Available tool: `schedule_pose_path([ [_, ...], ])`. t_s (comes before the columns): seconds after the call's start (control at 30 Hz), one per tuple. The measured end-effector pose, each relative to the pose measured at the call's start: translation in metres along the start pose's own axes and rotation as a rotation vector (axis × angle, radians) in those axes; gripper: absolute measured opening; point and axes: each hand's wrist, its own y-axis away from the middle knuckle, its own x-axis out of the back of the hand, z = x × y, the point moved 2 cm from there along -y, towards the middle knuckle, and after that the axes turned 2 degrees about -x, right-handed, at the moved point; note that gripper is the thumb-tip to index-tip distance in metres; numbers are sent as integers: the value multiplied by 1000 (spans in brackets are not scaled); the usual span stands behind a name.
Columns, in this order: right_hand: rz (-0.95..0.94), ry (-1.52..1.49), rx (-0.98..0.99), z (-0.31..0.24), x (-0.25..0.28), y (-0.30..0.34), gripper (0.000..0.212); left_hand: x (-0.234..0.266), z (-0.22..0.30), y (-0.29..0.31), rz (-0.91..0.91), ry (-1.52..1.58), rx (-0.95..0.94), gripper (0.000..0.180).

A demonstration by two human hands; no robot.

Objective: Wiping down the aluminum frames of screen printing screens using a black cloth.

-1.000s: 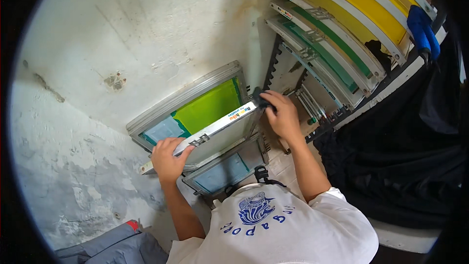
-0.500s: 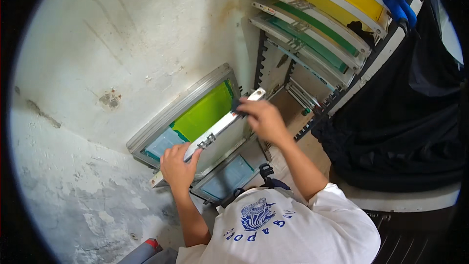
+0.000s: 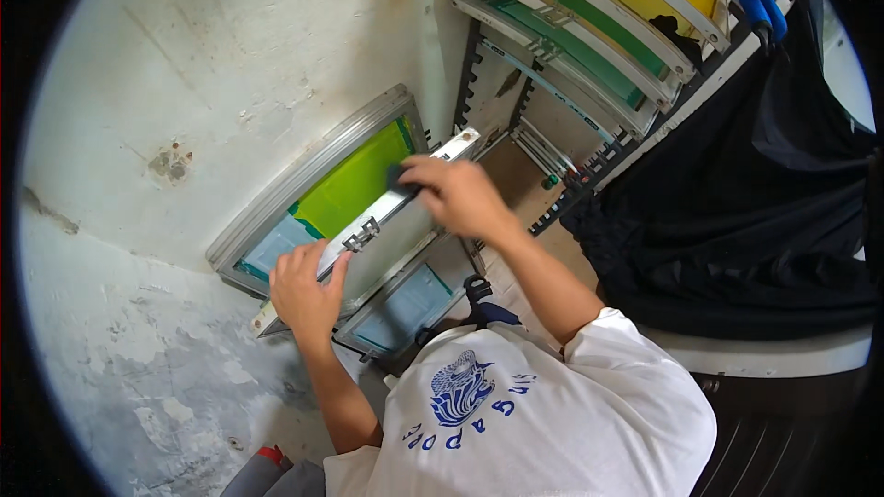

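Observation:
A pale silk-screen frame [image 3: 389, 206] stands tilted in front of me, one narrow white edge turned up, with a small metal clip [image 3: 361, 236] on that edge. My left hand [image 3: 308, 296] is wrapped over the edge near its lower left end, thumb on the near side. Farther up the same edge, my right hand [image 3: 460, 193] pinches a small dark pad [image 3: 399, 179] against or just over it. The right fingers are slightly blurred, and what the pad is made of cannot be made out.
Behind leans a grey screen frame [image 3: 313, 166] with lime-green mesh against the stained wall [image 3: 276, 28]. A blue-meshed screen [image 3: 405, 308] sits low by my body. At right stand a rack of yellow and green screens [image 3: 589, 37], blue-handled tool [image 3: 753, 0] and black cloth [image 3: 709, 248].
My right hand and the dark pad have slid down along the frame's edge toward the clip. The left hand keeps its hold. The whole view has shifted slightly.

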Motion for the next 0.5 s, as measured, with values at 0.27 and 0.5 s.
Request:
schedule_pose_path([
  [0.27, 174, 93, -125, 20, 17, 18, 35, 9, 14, 11, 22, 51, 28, 35],
  [0.5, -63, -82, 58, -6, -2, 13, 41, 19, -13, 8, 4, 24, 30, 35],
])
